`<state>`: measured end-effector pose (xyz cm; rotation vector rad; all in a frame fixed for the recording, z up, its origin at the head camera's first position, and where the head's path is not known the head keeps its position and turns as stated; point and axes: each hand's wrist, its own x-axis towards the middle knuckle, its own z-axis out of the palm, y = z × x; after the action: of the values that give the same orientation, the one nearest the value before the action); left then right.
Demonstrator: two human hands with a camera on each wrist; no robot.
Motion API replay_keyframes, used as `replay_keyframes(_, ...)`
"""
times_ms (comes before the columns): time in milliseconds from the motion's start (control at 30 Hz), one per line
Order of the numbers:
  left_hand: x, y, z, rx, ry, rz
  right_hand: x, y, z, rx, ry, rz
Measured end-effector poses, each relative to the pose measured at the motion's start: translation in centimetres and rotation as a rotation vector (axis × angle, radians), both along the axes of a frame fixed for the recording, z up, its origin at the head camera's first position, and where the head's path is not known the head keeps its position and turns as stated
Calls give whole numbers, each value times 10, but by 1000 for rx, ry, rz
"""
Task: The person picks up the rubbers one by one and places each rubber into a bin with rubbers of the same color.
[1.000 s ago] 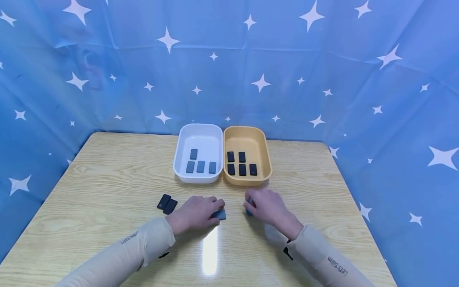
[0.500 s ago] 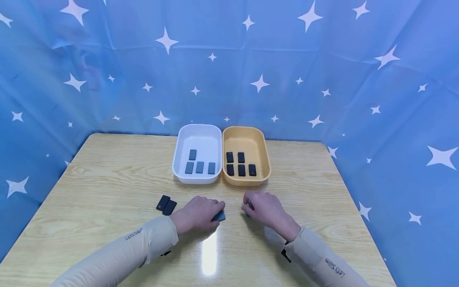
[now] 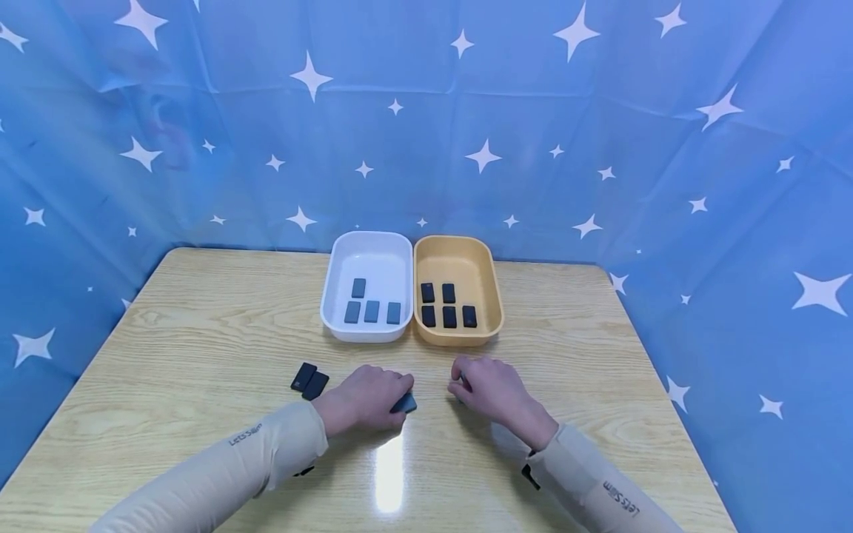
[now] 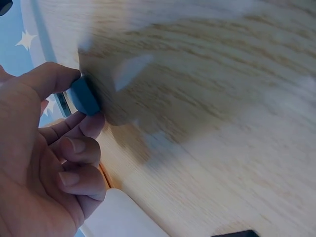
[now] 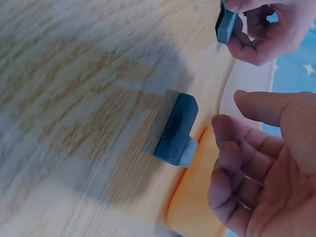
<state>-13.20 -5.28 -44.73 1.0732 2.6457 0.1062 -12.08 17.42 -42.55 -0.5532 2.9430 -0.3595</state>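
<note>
My left hand [image 3: 366, 397] pinches a small blue-grey tile [image 3: 404, 404] between thumb and fingers, near the middle of the table; the left wrist view shows the tile [image 4: 85, 96] at the fingertips. My right hand [image 3: 496, 389] hovers with loosely bent fingers beside a dark blue-grey tile [image 5: 177, 129] on the table. In the right wrist view a gap shows between those fingers and the tile. A paler piece [image 5: 188, 152] touches its side. From the head, the right hand hides most of these. Near the left forearm lie two black tiles [image 3: 315, 386], one partly over the other.
Behind the hands stand a white bin [image 3: 366, 252] holding several blue-grey tiles and a yellow bin [image 3: 460, 255] holding several black ones, side by side. The wooden table [image 3: 213, 318] ends at a blue star-patterned curtain [image 3: 426, 133].
The tile in my left hand has turned slightly and shifted a little left. My right hand has moved slightly left and covers more of the tile beneath it. The bins' contents look the same.
</note>
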Motion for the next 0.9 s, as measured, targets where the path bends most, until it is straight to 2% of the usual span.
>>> replay_keyframes(200,1,-4,3,-17,-4,-18,0,0,0,-1,-22,0)
replay_keyframes(367,0,-5,10,-24,0,-37,1,-1,0,-5,-43,-7)
replay_keyframes(600,-6,-7,26,3,7,-56,4,2,-1,-11,-25,8)
replay_keyframes(900,-20,-11,51,43,54,-28,6,2,-2,-24,3,30)
